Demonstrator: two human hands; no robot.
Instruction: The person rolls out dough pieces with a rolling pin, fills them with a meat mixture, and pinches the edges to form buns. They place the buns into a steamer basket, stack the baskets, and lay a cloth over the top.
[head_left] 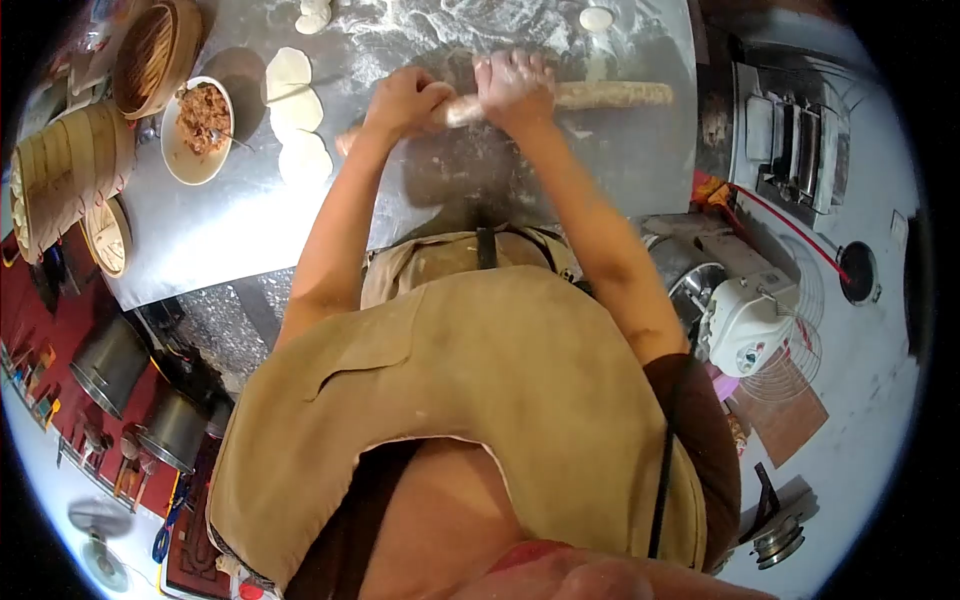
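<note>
Two hands work a long rope of dough (590,96) lying across the floured metal desk (240,215) in the head view, the only view given. The left hand (405,98) presses down on the rope's left part with fingers curled over it, and the right hand (512,82), dusted white, wraps its fingers around the rope just beside it, so both are closed on the dough; the rope's free end stretches off to the right. Flour scattered over the desk probably keeps the dough from sticking. Flat rounds of dough (297,110) lie in a row to the left of the hands, close to a bowl of minced filling (198,128), likely set there for easy reach. Bamboo steamer baskets (70,170) are stacked at the desk's left edge. A tan apron (480,400) covers the person's front.
</note>
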